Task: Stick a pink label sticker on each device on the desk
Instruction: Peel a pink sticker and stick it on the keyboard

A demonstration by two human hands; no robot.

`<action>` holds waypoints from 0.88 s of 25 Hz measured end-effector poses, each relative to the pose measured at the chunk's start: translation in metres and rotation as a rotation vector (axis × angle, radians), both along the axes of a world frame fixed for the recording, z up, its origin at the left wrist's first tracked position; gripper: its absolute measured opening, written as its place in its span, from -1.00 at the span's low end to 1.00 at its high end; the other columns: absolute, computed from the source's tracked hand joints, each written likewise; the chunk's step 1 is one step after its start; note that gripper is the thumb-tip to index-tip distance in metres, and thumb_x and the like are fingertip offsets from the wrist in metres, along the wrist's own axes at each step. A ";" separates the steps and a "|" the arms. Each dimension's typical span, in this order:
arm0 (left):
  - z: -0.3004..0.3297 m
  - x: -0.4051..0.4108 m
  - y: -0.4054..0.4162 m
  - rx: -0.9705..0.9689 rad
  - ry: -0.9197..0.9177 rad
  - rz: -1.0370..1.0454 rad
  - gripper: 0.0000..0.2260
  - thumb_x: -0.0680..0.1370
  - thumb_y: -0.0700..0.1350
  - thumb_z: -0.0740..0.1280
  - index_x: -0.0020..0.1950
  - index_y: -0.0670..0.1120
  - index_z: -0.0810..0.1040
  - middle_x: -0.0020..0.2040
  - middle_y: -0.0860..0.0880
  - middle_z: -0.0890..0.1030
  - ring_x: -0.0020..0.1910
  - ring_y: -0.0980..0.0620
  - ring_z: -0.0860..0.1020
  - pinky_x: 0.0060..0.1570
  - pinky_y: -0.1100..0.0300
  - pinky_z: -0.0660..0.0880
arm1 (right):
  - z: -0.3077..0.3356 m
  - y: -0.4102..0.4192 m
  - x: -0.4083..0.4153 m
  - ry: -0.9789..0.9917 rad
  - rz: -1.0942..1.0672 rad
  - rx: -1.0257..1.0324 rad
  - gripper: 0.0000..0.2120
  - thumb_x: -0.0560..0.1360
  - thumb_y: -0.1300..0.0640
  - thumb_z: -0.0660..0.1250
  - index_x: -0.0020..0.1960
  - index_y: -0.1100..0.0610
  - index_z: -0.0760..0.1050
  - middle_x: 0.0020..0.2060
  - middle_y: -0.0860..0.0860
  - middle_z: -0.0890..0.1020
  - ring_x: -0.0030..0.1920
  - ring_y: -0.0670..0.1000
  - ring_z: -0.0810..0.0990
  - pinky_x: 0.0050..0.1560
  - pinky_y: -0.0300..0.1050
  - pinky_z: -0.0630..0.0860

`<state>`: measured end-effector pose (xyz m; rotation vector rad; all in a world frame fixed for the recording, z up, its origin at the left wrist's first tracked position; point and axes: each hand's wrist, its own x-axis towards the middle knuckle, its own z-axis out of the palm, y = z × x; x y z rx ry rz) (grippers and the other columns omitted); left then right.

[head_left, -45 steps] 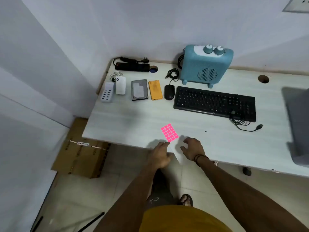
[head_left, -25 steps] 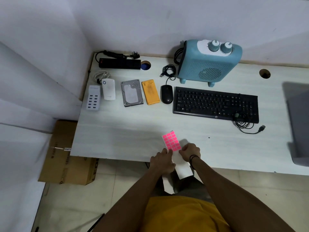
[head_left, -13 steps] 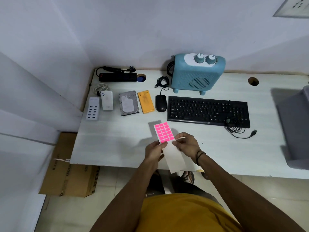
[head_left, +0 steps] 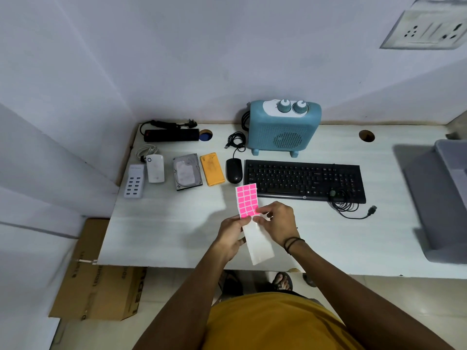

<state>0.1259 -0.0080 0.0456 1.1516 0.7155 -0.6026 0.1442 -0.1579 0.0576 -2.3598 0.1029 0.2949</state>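
Observation:
A white backing sheet with several pink label stickers [head_left: 247, 200] is held upright above the desk. My left hand [head_left: 231, 236] grips the sheet's left edge. My right hand [head_left: 276, 223] pinches at the lowest row of pink stickers. Across the back of the desk lie a white USB charging hub [head_left: 134, 181], a white adapter [head_left: 155, 169], a hard drive [head_left: 187, 171], an orange device [head_left: 212, 169], a black mouse [head_left: 233, 170], a black keyboard [head_left: 304, 180], a teal heater [head_left: 284, 127] and a black power strip [head_left: 171, 135].
The white desk [head_left: 164, 236] has its front edge near my body. A grey plastic bin [head_left: 447, 193] stands at the right. A cardboard box [head_left: 98, 279] sits on the floor at the left. The keyboard's coiled cable [head_left: 353, 208] lies right of my hands.
Both hands lifted the sticker sheet off the desk and raised it upright. My right hand's fingers moved onto the lowest pink stickers. The camera shifted back and up.

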 end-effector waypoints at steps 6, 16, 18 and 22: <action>-0.005 0.004 -0.005 0.089 -0.012 -0.088 -0.82 0.62 -0.17 0.33 0.17 -0.08 0.68 0.04 -0.03 0.74 0.04 -0.04 0.67 0.03 0.06 0.55 | -0.006 -0.007 0.002 0.007 -0.035 0.058 -0.86 0.45 0.13 0.50 0.00 0.10 0.73 -0.10 -0.01 0.75 -0.14 -0.11 0.64 -0.03 -0.39 0.47; -0.053 0.001 -0.013 0.374 0.199 -0.111 -0.88 0.61 -0.09 0.33 0.05 -0.12 0.59 0.09 -0.11 0.66 0.06 -0.10 0.59 0.00 0.03 0.48 | -0.049 -0.035 0.003 0.502 -0.620 0.531 -0.89 0.34 0.15 0.53 -0.16 0.17 0.72 -0.20 0.11 0.74 -0.23 -0.01 0.65 0.08 0.00 0.66; -0.066 0.002 -0.008 0.423 0.238 -0.109 -0.90 0.60 -0.09 0.34 0.00 -0.11 0.57 0.10 -0.15 0.66 0.05 -0.14 0.58 -0.02 0.04 0.43 | -0.053 -0.037 0.004 0.531 -0.636 0.608 -0.92 0.34 0.19 0.56 -0.18 0.16 0.73 -0.12 0.17 0.74 -0.21 0.01 0.67 0.08 -0.04 0.65; -0.080 0.006 0.006 0.636 0.251 -0.252 -0.80 0.56 -0.03 0.40 0.02 -0.16 0.63 0.15 -0.19 0.65 0.14 -0.20 0.59 0.06 0.06 0.48 | -0.055 -0.035 0.011 0.603 -0.633 0.738 -0.89 0.34 0.26 0.56 -0.14 0.24 0.72 -0.12 0.21 0.72 -0.20 0.03 0.66 0.01 -0.12 0.65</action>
